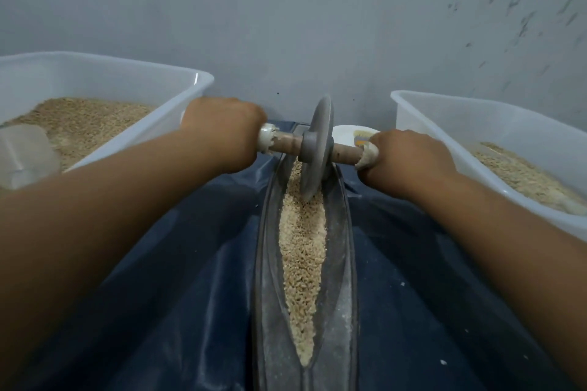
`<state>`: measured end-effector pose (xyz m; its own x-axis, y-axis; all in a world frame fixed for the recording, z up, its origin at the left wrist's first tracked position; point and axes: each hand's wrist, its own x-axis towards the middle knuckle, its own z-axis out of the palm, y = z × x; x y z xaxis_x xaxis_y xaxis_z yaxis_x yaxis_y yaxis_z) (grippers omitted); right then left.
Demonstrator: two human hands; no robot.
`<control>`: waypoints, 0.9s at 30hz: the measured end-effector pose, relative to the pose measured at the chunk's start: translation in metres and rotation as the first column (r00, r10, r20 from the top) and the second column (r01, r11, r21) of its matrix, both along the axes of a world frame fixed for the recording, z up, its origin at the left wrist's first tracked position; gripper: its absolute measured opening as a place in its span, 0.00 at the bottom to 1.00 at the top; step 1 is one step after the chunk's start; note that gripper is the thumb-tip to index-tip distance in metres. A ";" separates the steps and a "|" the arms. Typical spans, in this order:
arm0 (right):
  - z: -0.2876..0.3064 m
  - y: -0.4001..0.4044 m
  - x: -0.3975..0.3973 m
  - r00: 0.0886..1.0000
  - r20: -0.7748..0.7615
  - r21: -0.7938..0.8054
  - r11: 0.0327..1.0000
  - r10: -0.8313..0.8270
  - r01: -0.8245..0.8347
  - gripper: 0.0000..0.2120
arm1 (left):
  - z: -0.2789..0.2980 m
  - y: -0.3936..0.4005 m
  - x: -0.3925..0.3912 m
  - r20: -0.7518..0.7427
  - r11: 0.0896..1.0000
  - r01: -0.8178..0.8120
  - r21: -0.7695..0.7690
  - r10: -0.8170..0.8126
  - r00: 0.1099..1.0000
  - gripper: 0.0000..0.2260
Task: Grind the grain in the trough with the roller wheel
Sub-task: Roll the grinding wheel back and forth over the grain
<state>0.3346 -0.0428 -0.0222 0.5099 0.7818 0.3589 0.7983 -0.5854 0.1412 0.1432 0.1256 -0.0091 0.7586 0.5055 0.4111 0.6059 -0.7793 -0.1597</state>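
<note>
Grey roller wheel (317, 149) upright, trough (340, 279) holding tan grain (301, 251)

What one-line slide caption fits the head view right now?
Both hands, left hand and right hand, grip the roller wheel axle at the far end of the grain-filled trough.

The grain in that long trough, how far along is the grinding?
Early, it seems. Both hands, left and right, grip the axle of the roller wheel, which sits at the trough's far end. The grain along the channel still looks coarse, though some pale dust coats the trough walls. Most of the grinding remains.
</note>
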 end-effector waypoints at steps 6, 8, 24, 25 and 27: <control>-0.009 -0.025 -0.015 0.992 -0.128 -0.074 0.997 -0.008 -0.001 0.10 | -0.001 -0.023 -0.020 -0.047 0.999 0.020 0.028 -0.018 0.999 0.06; -0.010 -0.033 -0.019 0.986 -0.166 -0.077 0.997 -0.001 -0.012 0.09 | -0.001 -0.032 -0.025 -0.036 0.997 0.030 0.070 -0.028 0.999 0.08; 0.004 -0.087 -0.074 0.985 -0.173 -0.106 0.993 0.028 -0.047 0.11 | -0.001 -0.084 -0.082 -0.009 0.993 0.016 0.119 -0.015 1.000 0.14; 0.006 -0.092 -0.077 0.981 -0.193 -0.107 0.993 0.031 -0.053 0.11 | 0.001 -0.087 -0.085 -0.013 0.992 0.017 0.129 -0.015 1.000 0.14; 0.011 -0.101 -0.083 0.973 -0.227 -0.098 0.993 0.043 -0.067 0.11 | 0.005 -0.091 -0.090 -0.018 0.992 0.009 0.123 -0.007 1.000 0.11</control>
